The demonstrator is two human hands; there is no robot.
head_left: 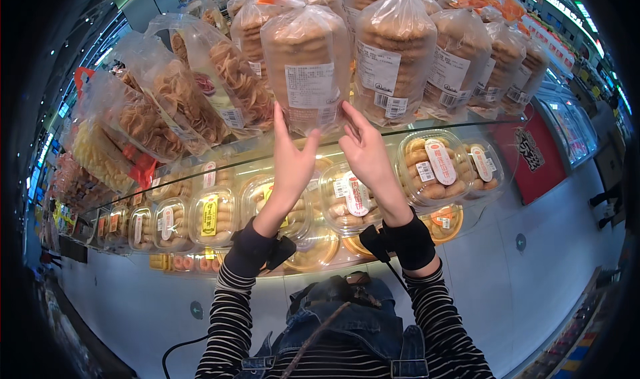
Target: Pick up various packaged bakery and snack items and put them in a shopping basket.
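Observation:
A clear plastic bag of stacked round flat pastries (307, 49), with a white label on its front, stands upright at the front of the shelf top. My left hand (293, 162) is against its lower left side, thumb at the front and fingers along the edge. Across from it, my right hand (367, 152) grips the lower right side with its fingers partly curled. The bag sits between both hands; I cannot tell whether its base is lifted. Another bag of round pastries (393, 52) stands just to the right.
Bags of curled crisps (227, 79) lean at the left. Below the glass edge, clear boxes of pastries (437, 166) line a lower shelf, several under my forearms. A red panel (530, 159) stands at the right, near a glass-fronted case (567, 126). Pale floor (533, 266) shows below.

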